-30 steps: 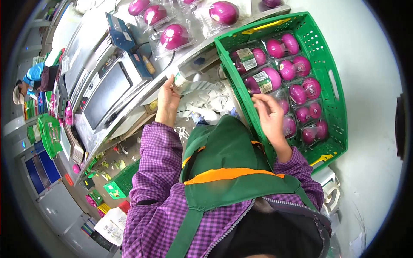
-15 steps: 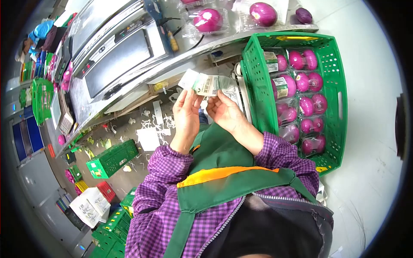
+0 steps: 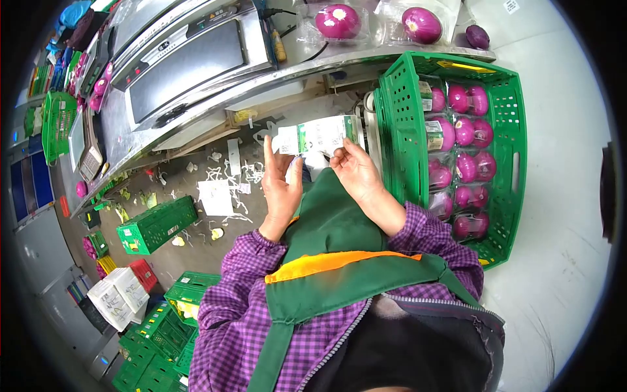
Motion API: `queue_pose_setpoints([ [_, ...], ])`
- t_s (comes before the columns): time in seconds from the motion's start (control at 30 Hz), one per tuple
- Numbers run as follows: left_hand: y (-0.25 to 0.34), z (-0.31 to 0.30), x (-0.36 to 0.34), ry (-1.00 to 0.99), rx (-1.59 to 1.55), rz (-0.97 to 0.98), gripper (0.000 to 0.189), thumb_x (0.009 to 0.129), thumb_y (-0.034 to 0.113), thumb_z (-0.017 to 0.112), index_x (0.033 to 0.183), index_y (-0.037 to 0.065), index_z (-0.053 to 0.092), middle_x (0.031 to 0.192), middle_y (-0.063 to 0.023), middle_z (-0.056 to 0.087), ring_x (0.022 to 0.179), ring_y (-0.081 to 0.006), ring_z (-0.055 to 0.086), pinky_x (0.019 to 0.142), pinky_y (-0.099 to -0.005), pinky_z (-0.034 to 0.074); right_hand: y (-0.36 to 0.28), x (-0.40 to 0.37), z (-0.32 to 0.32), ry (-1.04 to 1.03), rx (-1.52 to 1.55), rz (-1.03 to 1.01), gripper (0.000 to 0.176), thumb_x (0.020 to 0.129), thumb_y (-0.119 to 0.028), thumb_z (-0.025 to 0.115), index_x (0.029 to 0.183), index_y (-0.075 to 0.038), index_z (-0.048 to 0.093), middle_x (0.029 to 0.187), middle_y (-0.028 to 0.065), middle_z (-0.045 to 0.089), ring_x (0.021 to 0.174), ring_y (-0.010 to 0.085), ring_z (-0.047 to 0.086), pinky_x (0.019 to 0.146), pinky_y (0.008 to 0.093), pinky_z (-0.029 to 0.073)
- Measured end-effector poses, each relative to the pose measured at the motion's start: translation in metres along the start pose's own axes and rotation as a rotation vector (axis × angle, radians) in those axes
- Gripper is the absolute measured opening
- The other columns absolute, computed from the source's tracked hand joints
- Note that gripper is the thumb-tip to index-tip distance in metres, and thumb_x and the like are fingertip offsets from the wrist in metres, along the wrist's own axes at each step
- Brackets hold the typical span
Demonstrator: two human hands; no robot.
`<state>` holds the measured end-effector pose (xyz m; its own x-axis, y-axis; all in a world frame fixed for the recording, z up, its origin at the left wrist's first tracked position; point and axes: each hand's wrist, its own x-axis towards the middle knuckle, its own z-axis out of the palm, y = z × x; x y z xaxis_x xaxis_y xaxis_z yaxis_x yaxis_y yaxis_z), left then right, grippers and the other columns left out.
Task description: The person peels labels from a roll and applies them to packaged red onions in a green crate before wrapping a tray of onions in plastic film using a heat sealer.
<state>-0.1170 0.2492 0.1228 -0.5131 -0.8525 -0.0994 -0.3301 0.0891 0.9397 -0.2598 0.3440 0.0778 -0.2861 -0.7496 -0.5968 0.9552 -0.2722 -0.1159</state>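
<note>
A white and green printed label strip (image 3: 320, 135) is stretched out in front of my apron. My right hand (image 3: 359, 179) pinches its right end between thumb and fingers. At the strip's left end my left hand (image 3: 282, 196) has its index finger and thumb apart, close to the strip's edge. Whether a left fingertip still touches it is hard to see. To the right stands a green crate (image 3: 405, 124) with packs of red onions (image 3: 465, 132) in clear plastic, some bearing printed labels.
On the metal bench (image 3: 307, 68) are a wrapping machine (image 3: 189, 68), wrapped red onions (image 3: 337, 21) and a loose one (image 3: 477, 37). Below, the floor holds paper scraps (image 3: 215, 197) and a green crate (image 3: 157, 225). More green crates (image 3: 153, 333) are stacked at lower left.
The strip has turned from its printed beige side to a white and green side. My left fingers have come apart from their pinch. The view has shifted slightly.
</note>
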Motion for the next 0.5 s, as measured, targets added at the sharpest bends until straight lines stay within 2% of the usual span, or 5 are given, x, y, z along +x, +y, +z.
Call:
queue_pose_setpoints([
  [0.1, 0.001, 0.005, 0.000, 0.037, 0.128, 0.199, 0.073, 0.087, -0.001, 0.059, 0.148, 0.003, 0.019, 0.127, -0.0183, 0.056, 0.113, -0.0219, 0.057, 0.095, -0.0329, 0.047, -0.003, -0.003, -0.008, 0.041, 0.011, 0.007, 0.009, 0.086, -0.013, 0.067, 0.090, -0.006, 0.062, 0.082, 0.0038, 0.062, 0.079, 0.0151, 0.059, 0.075, 0.0295, 0.047],
  [0.27, 0.001, 0.003, -0.006, 0.044, 0.181, 0.230, 0.069, 0.086, -0.001, 0.060, 0.146, 0.004, 0.026, 0.133, -0.0169, 0.052, 0.117, -0.0222, 0.055, 0.097, -0.0345, 0.047, -0.013, -0.013, -0.005, 0.130, -0.069, -0.072, 0.008, 0.086, -0.012, 0.066, 0.090, -0.006, 0.062, 0.086, 0.0056, 0.064, 0.081, 0.0160, 0.059, 0.077, 0.0299, 0.048],
  [0.4, -0.017, -0.006, -0.019, -0.001, 0.085, 0.071, 0.064, 0.087, 0.000, 0.060, 0.144, 0.004, 0.032, 0.127, -0.0149, 0.058, 0.102, -0.0185, 0.062, 0.086, -0.0306, 0.051, -0.013, -0.020, -0.020, 0.137, -0.273, -0.105, 0.009, 0.087, -0.012, 0.064, 0.093, -0.006, 0.061, 0.089, 0.0046, 0.064, 0.080, 0.0147, 0.060, 0.076, 0.0291, 0.049],
  [0.47, -0.034, -0.016, -0.028, -0.117, 0.080, -0.217, 0.055, 0.088, 0.002, 0.060, 0.139, 0.003, 0.041, 0.123, -0.0137, 0.060, 0.097, -0.0157, 0.063, 0.082, -0.0287, 0.052, -0.011, -0.025, -0.029, 0.148, -0.600, -0.002, 0.015, 0.087, -0.012, 0.064, 0.100, -0.004, 0.060, 0.087, 0.0030, 0.063, 0.076, 0.0122, 0.061, 0.071, 0.0258, 0.049],
  [0.5, -0.039, -0.017, -0.032, -0.064, 0.062, -0.239, 0.046, 0.086, 0.006, 0.064, 0.130, 0.003, 0.051, 0.115, -0.0135, 0.064, 0.093, -0.0150, 0.065, 0.074, -0.0284, 0.054, -0.007, -0.026, -0.035, 0.167, -0.650, 0.022, 0.017, 0.087, -0.011, 0.065, 0.101, -0.004, 0.061, 0.086, 0.0019, 0.063, 0.074, 0.0110, 0.061, 0.068, 0.0248, 0.049],
])
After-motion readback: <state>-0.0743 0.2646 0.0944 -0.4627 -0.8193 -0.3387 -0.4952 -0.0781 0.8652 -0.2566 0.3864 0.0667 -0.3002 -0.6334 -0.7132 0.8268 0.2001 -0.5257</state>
